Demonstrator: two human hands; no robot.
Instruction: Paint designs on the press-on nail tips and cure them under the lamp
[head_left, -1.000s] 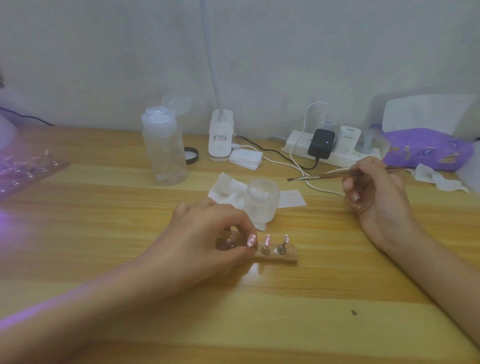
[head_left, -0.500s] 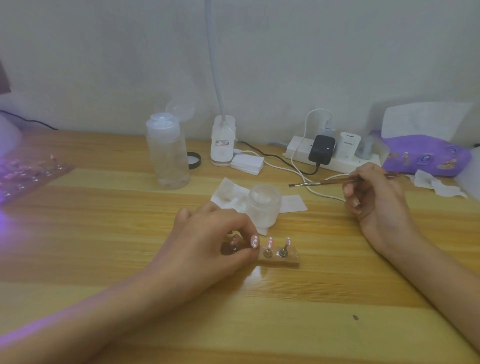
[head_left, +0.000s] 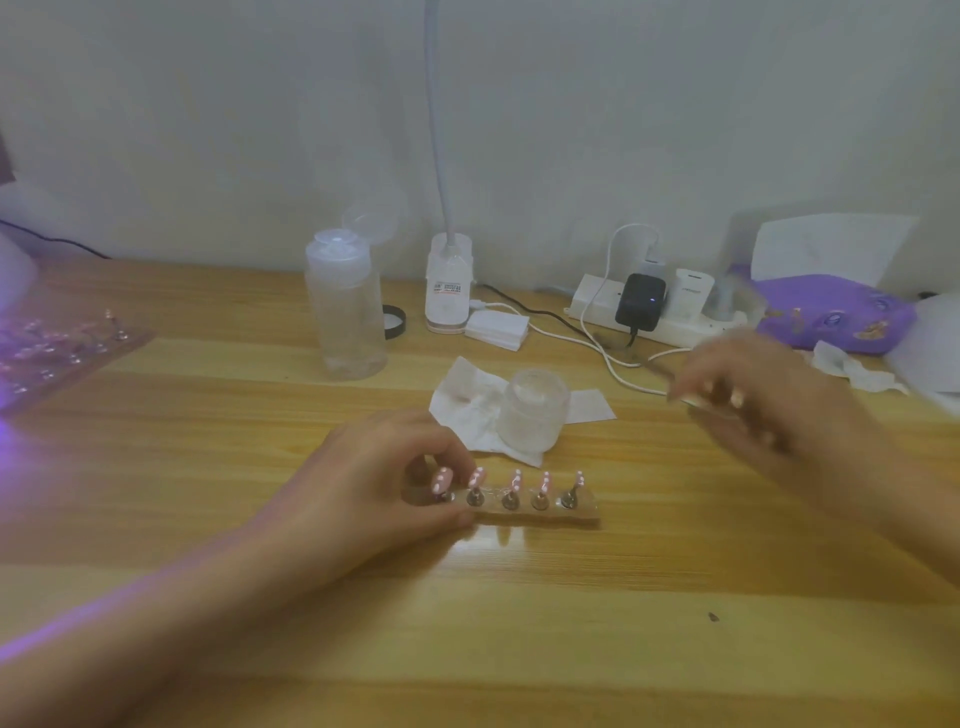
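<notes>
- Fingers (head_left: 415, 441) of my left hand (head_left: 374, 483) are curling over the far side of the holder strip (head_left: 540, 512) at its left end, while my thumb is pressing against its near edge, so I am pinching the strip between them.
- The strip is lying flat on the wooden table (head_left: 519, 623), running left to right, just near of the middle.
- Five nail tips (head_left: 515, 480) are standing on it in a row on small metal stands, pink with white dots; the leftmost one is sitting right beside my fingertips.
- My right hand (head_left: 763, 400) is hovering above the table at the right, well apart from the strip. It is smeared with blur; its fingers (head_left: 727, 395) are looking curled, but I cannot tell whether they are pinching anything.
- A small clear jar (head_left: 532, 410) is standing on a white tissue (head_left: 462, 410) just far of the strip, between my two hands.
- A tall clear bottle (head_left: 345, 306) with its flip lid open is standing farther back to the left, beside the white lamp base (head_left: 448, 283).
- A power strip (head_left: 597, 301) with plugs and cables is lying by the far wall, and a purple pack (head_left: 831, 317) is lying to its right.
- A sheet of more stands (head_left: 67, 343) is lying at the far left, in purple light.
</notes>
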